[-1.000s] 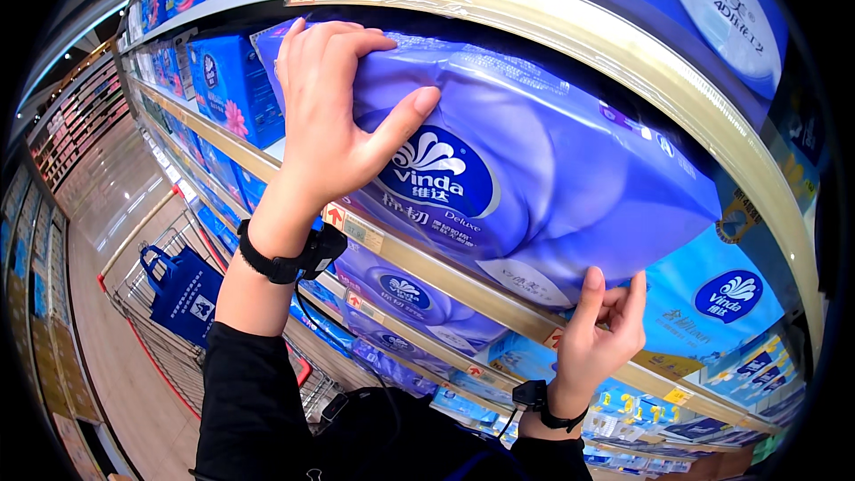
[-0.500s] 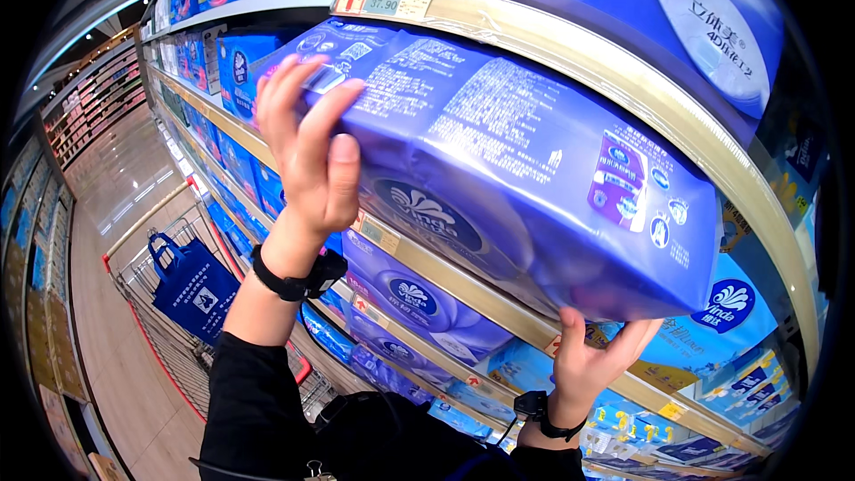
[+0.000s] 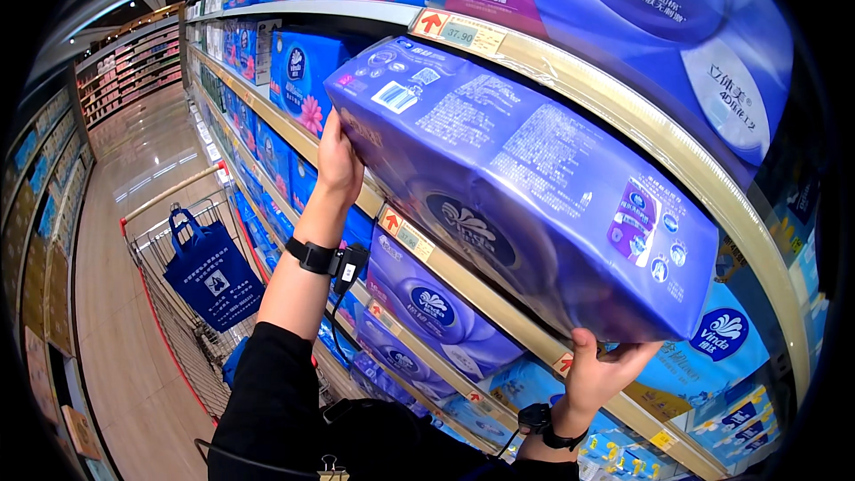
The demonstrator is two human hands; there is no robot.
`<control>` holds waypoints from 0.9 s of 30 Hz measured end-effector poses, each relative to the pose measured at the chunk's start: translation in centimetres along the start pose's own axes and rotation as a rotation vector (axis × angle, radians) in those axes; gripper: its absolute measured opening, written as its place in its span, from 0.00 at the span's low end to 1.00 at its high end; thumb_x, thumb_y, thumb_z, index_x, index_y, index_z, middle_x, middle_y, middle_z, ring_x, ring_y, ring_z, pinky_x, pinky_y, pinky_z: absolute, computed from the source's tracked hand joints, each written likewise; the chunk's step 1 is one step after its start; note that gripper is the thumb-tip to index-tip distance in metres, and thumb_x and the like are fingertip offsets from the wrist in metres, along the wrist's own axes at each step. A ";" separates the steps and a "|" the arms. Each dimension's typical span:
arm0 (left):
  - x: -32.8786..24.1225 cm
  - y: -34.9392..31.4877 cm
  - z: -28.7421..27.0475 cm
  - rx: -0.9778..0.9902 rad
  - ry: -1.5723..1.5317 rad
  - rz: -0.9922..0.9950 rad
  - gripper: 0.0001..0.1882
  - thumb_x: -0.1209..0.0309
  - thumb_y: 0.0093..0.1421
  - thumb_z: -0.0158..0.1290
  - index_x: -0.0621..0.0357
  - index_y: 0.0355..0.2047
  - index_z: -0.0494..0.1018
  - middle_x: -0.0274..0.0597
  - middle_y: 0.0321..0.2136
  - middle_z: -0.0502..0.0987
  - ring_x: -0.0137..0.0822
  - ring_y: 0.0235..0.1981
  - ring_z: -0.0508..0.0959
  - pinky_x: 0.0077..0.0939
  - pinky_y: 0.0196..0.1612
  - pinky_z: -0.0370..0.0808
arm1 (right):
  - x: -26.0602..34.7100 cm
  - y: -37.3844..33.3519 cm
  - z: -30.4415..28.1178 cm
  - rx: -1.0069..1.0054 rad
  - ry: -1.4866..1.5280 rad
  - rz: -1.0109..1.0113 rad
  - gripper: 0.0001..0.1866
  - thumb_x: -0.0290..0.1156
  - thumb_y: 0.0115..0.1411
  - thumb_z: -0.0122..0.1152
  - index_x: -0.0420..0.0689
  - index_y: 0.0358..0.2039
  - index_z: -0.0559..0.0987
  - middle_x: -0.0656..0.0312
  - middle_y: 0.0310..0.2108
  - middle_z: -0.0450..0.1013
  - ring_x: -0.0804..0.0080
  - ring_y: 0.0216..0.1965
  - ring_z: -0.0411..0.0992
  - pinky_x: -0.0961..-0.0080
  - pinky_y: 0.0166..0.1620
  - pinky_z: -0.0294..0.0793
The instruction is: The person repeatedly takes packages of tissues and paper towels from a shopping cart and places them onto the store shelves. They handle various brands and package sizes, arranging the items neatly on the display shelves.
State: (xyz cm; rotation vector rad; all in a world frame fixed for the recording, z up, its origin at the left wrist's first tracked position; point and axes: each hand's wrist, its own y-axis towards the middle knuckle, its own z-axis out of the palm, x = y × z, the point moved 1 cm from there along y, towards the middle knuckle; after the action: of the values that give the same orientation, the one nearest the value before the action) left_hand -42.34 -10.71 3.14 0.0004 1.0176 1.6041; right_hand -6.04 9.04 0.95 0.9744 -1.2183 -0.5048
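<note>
A large purple plastic-wrapped tissue pack (image 3: 534, 160) juts from a shelf in front of me, tilted, its printed face up and its right end lower. My left hand (image 3: 341, 165) grips its left end, the fingers partly hidden beyond the corner. Under the lower right corner, my right hand (image 3: 606, 374) supports the pack, thumb up against the front and fingers reaching beneath it. Both wrists wear black straps with small devices.
Similar purple packs (image 3: 427, 303) fill the shelf below, and a bigger purple pack (image 3: 614, 0) stands above, behind a shelf edge strip (image 3: 570, 58). Blue packs (image 3: 307, 80) line the left. A shopping cart (image 3: 169, 321) holding a blue bag (image 3: 214, 272) stands in the aisle.
My left hand has gone from the pack's top left corner down to its left end. The right hand keeps its place under the lower corner. The view has shifted slightly.
</note>
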 end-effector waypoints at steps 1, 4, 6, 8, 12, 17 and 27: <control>-0.1 -0.4 0.1 -0.016 -0.034 -0.017 0.24 0.58 0.76 0.32 0.59 0.61 0.66 0.43 0.57 0.73 0.37 0.57 0.74 0.33 0.61 0.68 | -0.6 -0.5 -0.3 -0.003 -0.038 -0.021 0.60 0.49 0.46 0.82 0.35 0.68 0.54 0.51 0.56 0.67 0.61 0.58 0.67 0.65 0.61 0.64; 0.6 -0.9 -1.8 -0.023 -0.132 0.002 0.27 0.54 0.74 0.36 0.61 0.61 0.67 0.46 0.57 0.74 0.40 0.58 0.73 0.36 0.62 0.68 | -2.3 -2.7 -1.2 0.002 -0.003 0.046 0.48 0.40 0.47 0.83 0.34 0.62 0.64 0.54 0.48 0.74 0.65 0.48 0.75 0.69 0.53 0.73; 0.5 -1.5 -3.0 -0.007 -0.178 0.010 0.28 0.52 0.73 0.36 0.61 0.61 0.67 0.46 0.57 0.73 0.40 0.59 0.73 0.36 0.63 0.68 | -3.1 -4.0 -1.7 0.027 0.001 0.145 0.45 0.40 0.49 0.79 0.34 0.61 0.65 0.53 0.49 0.74 0.64 0.49 0.74 0.67 0.55 0.71; 0.9 -3.1 -3.3 0.002 -0.222 -0.011 0.30 0.50 0.72 0.36 0.61 0.62 0.66 0.46 0.58 0.73 0.41 0.59 0.72 0.37 0.63 0.68 | -3.6 -5.0 -2.1 0.049 0.008 0.194 0.42 0.41 0.51 0.76 0.34 0.61 0.65 0.53 0.49 0.74 0.63 0.50 0.73 0.65 0.57 0.69; 0.8 -6.3 -3.9 0.022 -0.269 -0.046 0.33 0.47 0.71 0.37 0.62 0.63 0.65 0.47 0.59 0.72 0.42 0.59 0.72 0.38 0.63 0.67 | -3.9 -5.7 -2.7 0.074 0.023 0.202 0.37 0.42 0.56 0.69 0.33 0.60 0.67 0.51 0.50 0.73 0.60 0.53 0.71 0.62 0.60 0.65; -4.2 -8.4 -5.2 0.056 -0.256 0.002 0.37 0.43 0.69 0.38 0.62 0.64 0.63 0.48 0.60 0.70 0.43 0.60 0.71 0.39 0.64 0.67 | -3.4 -5.1 0.3 0.135 0.123 0.149 0.31 0.42 0.62 0.60 0.33 0.58 0.68 0.49 0.52 0.73 0.57 0.57 0.69 0.57 0.64 0.60; -17.9 -12.4 -8.8 0.230 -0.195 0.208 0.45 0.36 0.65 0.40 0.63 0.66 0.59 0.50 0.63 0.68 0.46 0.61 0.70 0.42 0.65 0.65 | 4.9 0.5 7.7 0.374 0.243 -0.422 0.27 0.41 0.66 0.54 0.31 0.57 0.70 0.45 0.55 0.70 0.52 0.61 0.66 0.53 0.69 0.53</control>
State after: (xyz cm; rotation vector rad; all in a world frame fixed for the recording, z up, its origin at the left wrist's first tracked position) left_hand -31.07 -30.98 -0.69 0.4238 1.0688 1.6279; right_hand -11.82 2.79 4.30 1.5822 -0.9026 -0.4762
